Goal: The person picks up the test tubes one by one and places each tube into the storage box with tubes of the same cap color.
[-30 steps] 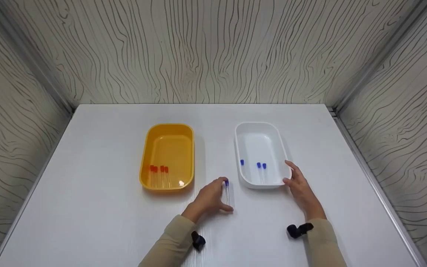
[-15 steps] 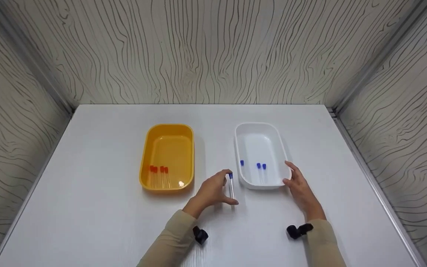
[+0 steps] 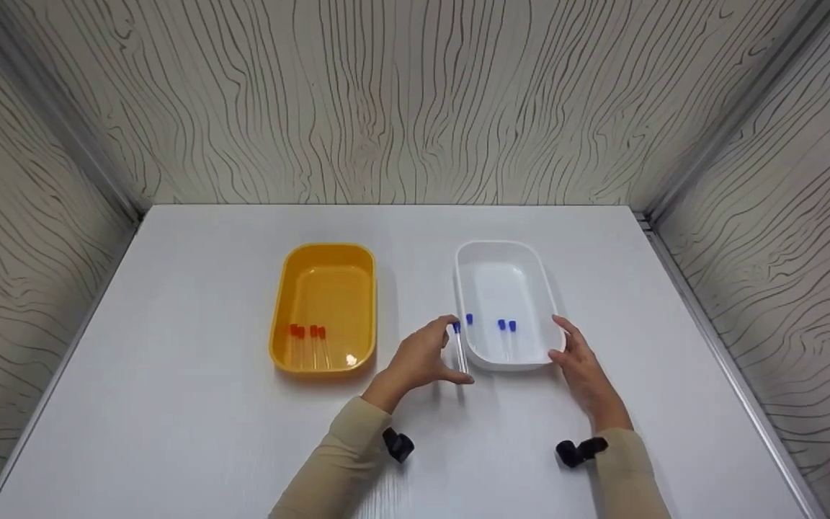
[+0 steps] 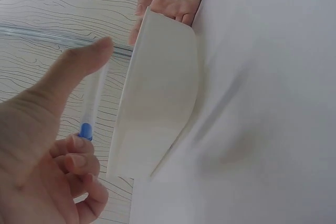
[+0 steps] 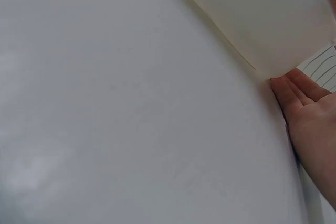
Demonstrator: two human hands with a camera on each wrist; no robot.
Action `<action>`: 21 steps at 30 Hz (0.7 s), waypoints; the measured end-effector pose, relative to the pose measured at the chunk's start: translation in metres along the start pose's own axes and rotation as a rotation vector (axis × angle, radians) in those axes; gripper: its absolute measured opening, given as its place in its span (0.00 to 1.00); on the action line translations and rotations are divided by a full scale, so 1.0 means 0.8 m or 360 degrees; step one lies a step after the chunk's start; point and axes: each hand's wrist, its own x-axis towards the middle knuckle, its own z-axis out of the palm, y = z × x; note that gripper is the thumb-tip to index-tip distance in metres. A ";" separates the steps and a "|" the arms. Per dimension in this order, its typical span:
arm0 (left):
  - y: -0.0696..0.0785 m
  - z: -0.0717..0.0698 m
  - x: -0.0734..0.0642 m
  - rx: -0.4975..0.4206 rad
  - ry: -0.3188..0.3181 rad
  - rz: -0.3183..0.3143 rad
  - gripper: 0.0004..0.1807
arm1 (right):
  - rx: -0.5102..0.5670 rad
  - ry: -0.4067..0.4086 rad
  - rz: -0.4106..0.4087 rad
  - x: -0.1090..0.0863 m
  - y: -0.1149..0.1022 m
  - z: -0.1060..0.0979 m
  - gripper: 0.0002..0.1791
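Note:
Between the thumb and fingertips of my left hand (image 3: 421, 357) is a clear test tube with a blue cap (image 3: 461, 352). The tube is raised off the table, just left of the white tray (image 3: 503, 277). In the left wrist view, the thumb presses one end of the tube (image 4: 93, 98) and the fingers are by the blue cap. My right hand (image 3: 589, 378) holds the tray's near right side, its thumb and a finger at the rim. The right wrist view has its fingers (image 5: 294, 90) against the tray's outer wall (image 5: 273, 19). Several blue-capped tubes (image 3: 507, 339) lie inside the tray.
Left of the white tray stands a yellow tray (image 3: 332, 288) with several red-capped tubes (image 3: 314, 346) at its near end. Both trays sit on a white table (image 3: 192, 303), bounded by wood-patterned walls (image 3: 386, 101) at the back and sides.
My left hand has lifted the blue-capped tube off the table and carried it forward and right, up to the white tray's left side. The right hand stays at the tray.

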 end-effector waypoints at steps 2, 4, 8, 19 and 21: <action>0.005 -0.002 0.003 -0.0003 -0.0002 -0.0002 0.51 | 0.0002 0.0000 0.0003 0.000 0.000 0.001 0.38; 0.009 -0.003 0.006 0.0006 0.0000 0.0000 0.51 | 0.0018 -0.0006 0.0003 0.000 -0.001 0.001 0.38; 0.017 -0.003 0.011 0.0012 0.0004 0.0006 0.52 | 0.0017 -0.0010 0.0025 -0.001 -0.003 0.001 0.38; 0.029 -0.001 0.032 0.0046 -0.0011 0.0096 0.52 | 0.0045 -0.0022 0.0005 -0.002 -0.003 0.000 0.38; 0.031 0.000 0.036 0.0063 -0.0005 0.0111 0.53 | 0.0035 -0.0021 -0.0004 -0.001 -0.002 -0.001 0.38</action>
